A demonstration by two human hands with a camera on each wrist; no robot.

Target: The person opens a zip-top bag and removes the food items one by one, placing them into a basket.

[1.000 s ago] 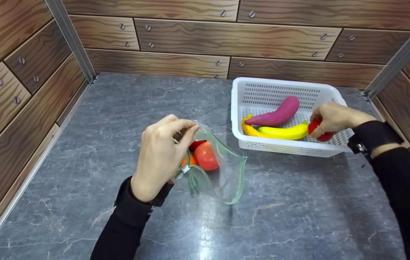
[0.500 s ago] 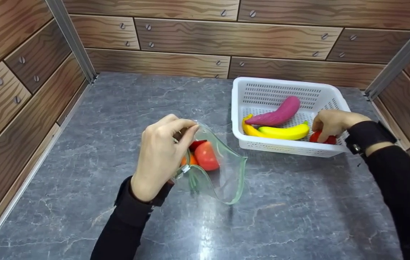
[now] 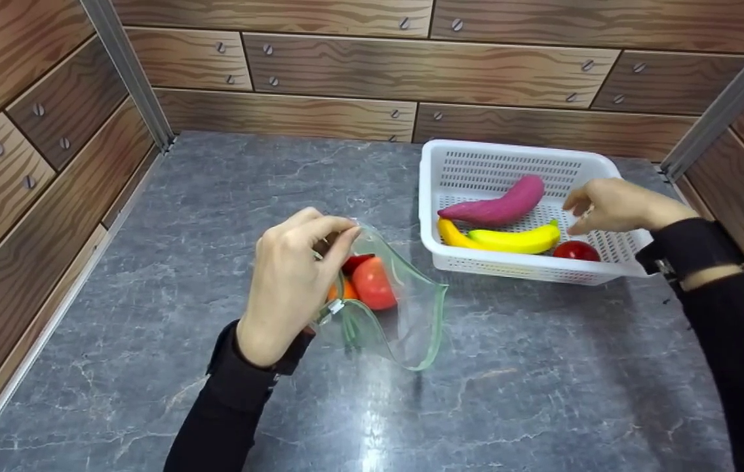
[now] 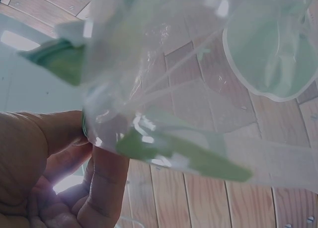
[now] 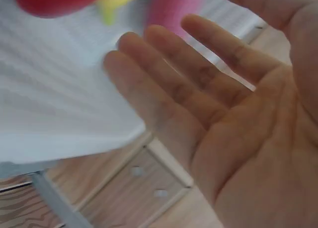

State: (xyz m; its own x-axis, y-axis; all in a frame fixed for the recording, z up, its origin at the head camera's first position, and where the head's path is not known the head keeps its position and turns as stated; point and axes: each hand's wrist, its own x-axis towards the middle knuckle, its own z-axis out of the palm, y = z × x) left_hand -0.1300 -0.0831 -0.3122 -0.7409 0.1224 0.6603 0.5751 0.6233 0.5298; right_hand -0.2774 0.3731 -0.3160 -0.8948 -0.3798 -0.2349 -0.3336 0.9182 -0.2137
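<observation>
My left hand (image 3: 293, 282) pinches the rim of a clear zip bag (image 3: 421, 321) with green edging between thumb and fingers. Inside the bag lie a red apple (image 3: 375, 283), an orange fruit (image 3: 344, 292) and a darker red piece, partly behind the fingers. In the left wrist view the transparent bag (image 4: 189, 104) fills most of the picture. My right hand (image 3: 617, 204) hovers over the right end of a white basket (image 3: 509, 261), fingers apart and holding nothing. Just below its fingertips a shiny red round fruit (image 3: 576, 250) rests in the basket's front right part.
Also in the basket are a yellow banana (image 3: 519, 239), another yellow curved fruit (image 3: 453, 235) and a purple-pink sweet potato (image 3: 499, 206). Wood-patterned walls (image 3: 332, 69) enclose the grey marbled table (image 3: 247, 170) at the back and sides.
My right hand has let go of the red round fruit and lifted off it. The sweet potato's left end has shifted slightly. My left hand and the bag stay put.
</observation>
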